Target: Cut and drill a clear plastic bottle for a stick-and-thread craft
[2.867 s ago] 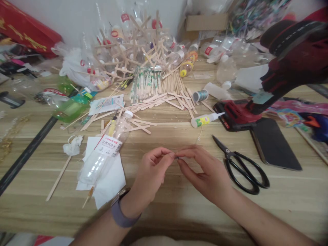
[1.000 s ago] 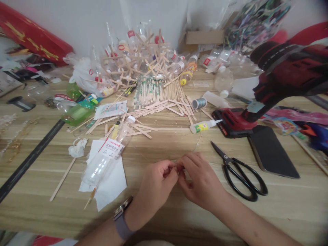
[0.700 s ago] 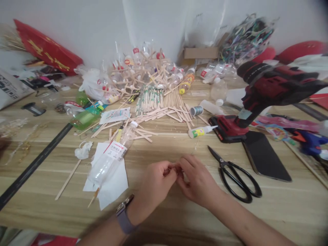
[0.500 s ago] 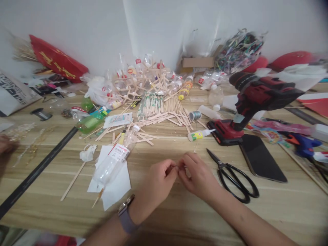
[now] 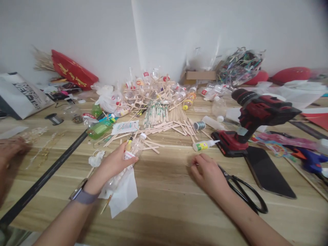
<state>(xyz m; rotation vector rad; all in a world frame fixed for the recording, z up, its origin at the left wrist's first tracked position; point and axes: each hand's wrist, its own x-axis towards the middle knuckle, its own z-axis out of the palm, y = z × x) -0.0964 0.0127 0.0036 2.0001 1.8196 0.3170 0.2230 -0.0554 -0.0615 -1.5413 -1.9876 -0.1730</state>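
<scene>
Though clear, a white-capped bottle (image 5: 138, 146)

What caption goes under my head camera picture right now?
Left hand on a clear plastic bottle, curled right hand beside black-handled scissors, at a cluttered pale wooden table.

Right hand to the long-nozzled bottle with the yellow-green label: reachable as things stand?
Probably yes. The right hand is just on the near side of the bottle, with no visible obstacle between them. It's curled, though, and whether it holds something is unclear.
</scene>
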